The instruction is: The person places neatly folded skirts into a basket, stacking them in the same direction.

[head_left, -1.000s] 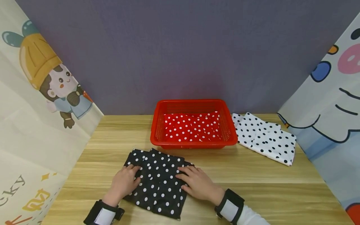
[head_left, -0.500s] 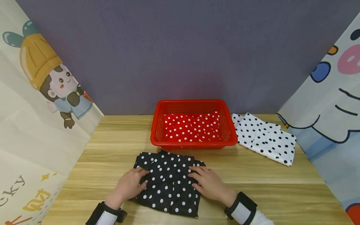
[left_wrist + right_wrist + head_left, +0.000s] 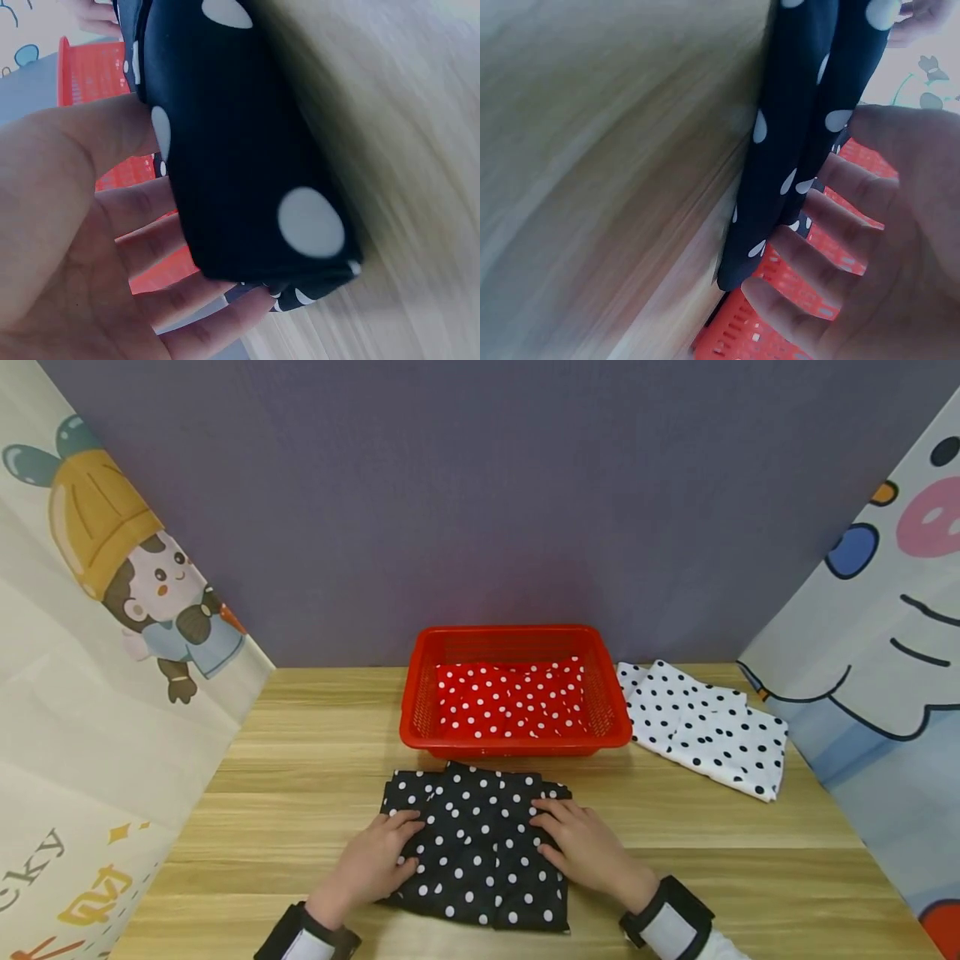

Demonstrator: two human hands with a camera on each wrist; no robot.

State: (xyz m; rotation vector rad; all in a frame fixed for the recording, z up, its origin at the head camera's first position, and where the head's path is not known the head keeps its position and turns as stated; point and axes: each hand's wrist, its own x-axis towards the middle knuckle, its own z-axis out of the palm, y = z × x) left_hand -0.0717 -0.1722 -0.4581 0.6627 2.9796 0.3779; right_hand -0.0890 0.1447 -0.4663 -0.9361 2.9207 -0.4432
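Note:
A folded black cloth with white dots (image 3: 480,860) lies on the wooden table in front of the basket, in several layers. At its left side my left hand (image 3: 375,860) touches it with fingertips on top and thumb near the edge. My right hand (image 3: 585,847) rests its fingertips on the opposite side. In the left wrist view, the outstretched fingers (image 3: 139,247) meet the thick folded edge of the black cloth (image 3: 232,150). The right wrist view shows the fingers (image 3: 832,247) spread along the other folded edge of the black cloth (image 3: 795,127).
A red plastic basket (image 3: 516,748) stands behind the black cloth, with a folded red cloth with white dots (image 3: 510,702) inside. Right of it lies a folded white cloth with black dots (image 3: 705,727). A grey wall (image 3: 495,502) bounds the table (image 3: 285,777) at the back.
Both hands have slid the black cloth to the right along the table and turned it slightly, so it lies squarer before the basket. The basket and the other cloths stay put.

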